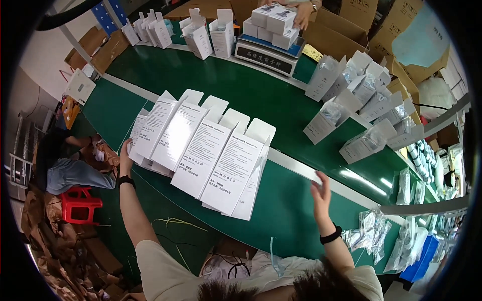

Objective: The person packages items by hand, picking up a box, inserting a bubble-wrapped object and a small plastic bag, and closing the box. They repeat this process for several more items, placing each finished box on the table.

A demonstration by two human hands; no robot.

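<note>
A row of white flat-sided cartons [203,153] with open top flaps leans overlapped on the green table in front of me. Printed text covers their faces. My left hand [125,154] grips the row's left end, its fingers partly hidden at the carton edge. Off the row's right end, my right hand [321,198] is raised above the table, open, with fingers apart and nothing in it. A gap lies between it and the cartons.
Open filled cartons [365,141] stand at right; others [197,37] stand along the back. Small white boxes [273,20] sit on a scale [266,56], with another person's hand [303,15] beside them. Bagged parts [371,233] lie at right. A red stool [81,204] stands left.
</note>
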